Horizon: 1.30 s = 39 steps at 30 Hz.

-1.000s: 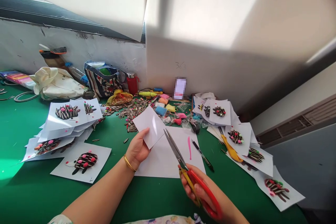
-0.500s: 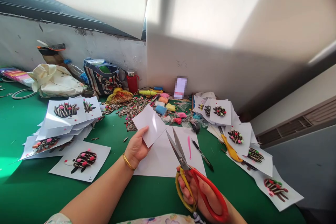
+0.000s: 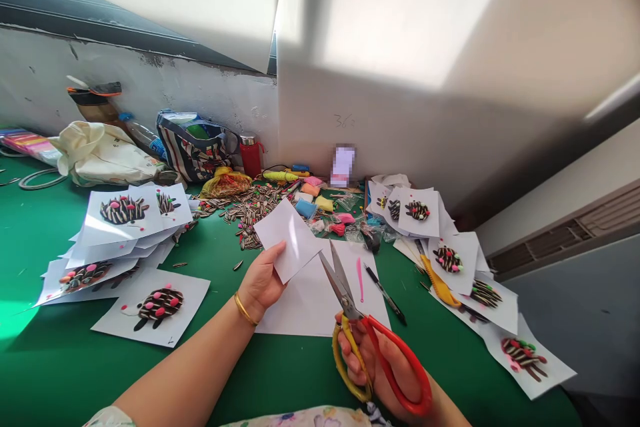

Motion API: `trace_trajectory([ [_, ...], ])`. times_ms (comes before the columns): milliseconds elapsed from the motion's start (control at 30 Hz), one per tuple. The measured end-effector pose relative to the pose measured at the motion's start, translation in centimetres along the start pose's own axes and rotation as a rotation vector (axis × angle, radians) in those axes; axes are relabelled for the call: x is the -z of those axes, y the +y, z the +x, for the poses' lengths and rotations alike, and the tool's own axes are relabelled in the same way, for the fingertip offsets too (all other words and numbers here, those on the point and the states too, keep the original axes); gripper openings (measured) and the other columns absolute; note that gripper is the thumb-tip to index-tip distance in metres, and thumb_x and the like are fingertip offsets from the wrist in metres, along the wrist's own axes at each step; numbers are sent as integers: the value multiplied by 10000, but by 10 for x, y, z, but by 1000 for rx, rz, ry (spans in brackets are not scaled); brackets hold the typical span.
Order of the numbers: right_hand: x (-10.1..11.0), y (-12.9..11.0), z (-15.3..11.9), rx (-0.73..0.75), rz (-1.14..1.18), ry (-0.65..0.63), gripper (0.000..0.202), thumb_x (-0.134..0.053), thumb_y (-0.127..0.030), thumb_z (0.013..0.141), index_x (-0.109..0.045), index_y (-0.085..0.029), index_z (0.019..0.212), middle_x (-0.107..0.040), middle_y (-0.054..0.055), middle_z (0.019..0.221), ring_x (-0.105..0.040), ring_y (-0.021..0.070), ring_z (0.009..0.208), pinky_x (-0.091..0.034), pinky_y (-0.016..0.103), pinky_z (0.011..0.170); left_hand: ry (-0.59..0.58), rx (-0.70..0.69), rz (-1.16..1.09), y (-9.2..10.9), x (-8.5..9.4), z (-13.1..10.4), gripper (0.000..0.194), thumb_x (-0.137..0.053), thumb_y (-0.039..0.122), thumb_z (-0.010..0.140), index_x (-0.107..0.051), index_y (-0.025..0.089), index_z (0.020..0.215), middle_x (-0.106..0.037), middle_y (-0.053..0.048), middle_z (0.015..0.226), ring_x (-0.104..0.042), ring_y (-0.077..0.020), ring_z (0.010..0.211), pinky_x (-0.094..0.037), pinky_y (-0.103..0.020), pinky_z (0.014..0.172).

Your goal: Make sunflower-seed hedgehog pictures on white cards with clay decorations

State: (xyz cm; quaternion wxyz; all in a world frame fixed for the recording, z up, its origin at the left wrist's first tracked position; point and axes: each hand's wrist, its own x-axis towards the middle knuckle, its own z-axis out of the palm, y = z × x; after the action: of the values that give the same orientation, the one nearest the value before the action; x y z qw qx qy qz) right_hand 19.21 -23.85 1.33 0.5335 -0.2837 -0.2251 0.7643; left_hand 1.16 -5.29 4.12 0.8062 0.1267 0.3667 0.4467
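With twelve o'clock toward the wall, the left hand [image 3: 264, 285] pinches a small blank square of white paper [image 3: 285, 237] between thumb and fingers, over the ten o'clock corner of a large white sheet [image 3: 310, 310] on the green tabletop [image 3: 255, 380]. The right hand [image 3: 371, 359] is closed around long steel scissors with one red and one yellow handle [image 3: 349, 307], at the square's four o'clock. Their blades stand parted, tips by its corner; whether they touch it, I cannot tell. A slim pink plastic tool [image 3: 360, 280] lies at the scissors' one o'clock, a black pen [image 3: 385, 295] at three. Striped seeds [image 3: 253, 217] are heaped at the square's eleven o'clock; a white card bearing a seed hedgehog [image 3: 160, 307] lies at eight.
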Motion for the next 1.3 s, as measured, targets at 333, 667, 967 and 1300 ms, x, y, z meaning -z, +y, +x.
trace_trajectory([
  [333, -14, -6, 13, 9, 85, -51, 632, -579, -614, 847, -583, -155, 1281, -515, 85, 951, -397, 115, 689, -333, 235, 598, -141, -132, 180, -16, 10, 6, 400, -799, 252, 730, -675, 138, 1093, -756, -88, 982, -711, -207, 827, -577, -311, 743],
  [667, -7, -8, 14, 3, 181, -44, 599, -595, -629, 849, -633, -145, 1200, -489, 29, 821, -317, 57, 575, -262, 167, 473, -146, -177, 225, -17, 12, 8, 412, -840, 318, 676, -698, 143, 1021, -754, -86, 959, -705, -220, 844, -558, -311, 736],
  [967, 6, -6, 12, -15, 185, -83, 574, -571, -624, 876, -634, -146, 1188, -495, -3, 765, -250, 26, 492, -210, 137, 393, -98, -157, 205, -12, 12, 8, 448, -818, 261, 679, -686, 154, 1093, -756, -80, 1003, -713, -226, 837, -564, -314, 730],
  [1300, 1, -6, 9, -19, 77, 9, 756, -594, -733, 776, -606, -139, 1243, -519, 65, 889, -434, 108, 665, -327, 236, 584, -157, -89, 261, -19, 10, 1, 443, -804, 242, 688, -687, 135, 1102, -766, -96, 953, -721, -235, 786, -569, -332, 740],
])
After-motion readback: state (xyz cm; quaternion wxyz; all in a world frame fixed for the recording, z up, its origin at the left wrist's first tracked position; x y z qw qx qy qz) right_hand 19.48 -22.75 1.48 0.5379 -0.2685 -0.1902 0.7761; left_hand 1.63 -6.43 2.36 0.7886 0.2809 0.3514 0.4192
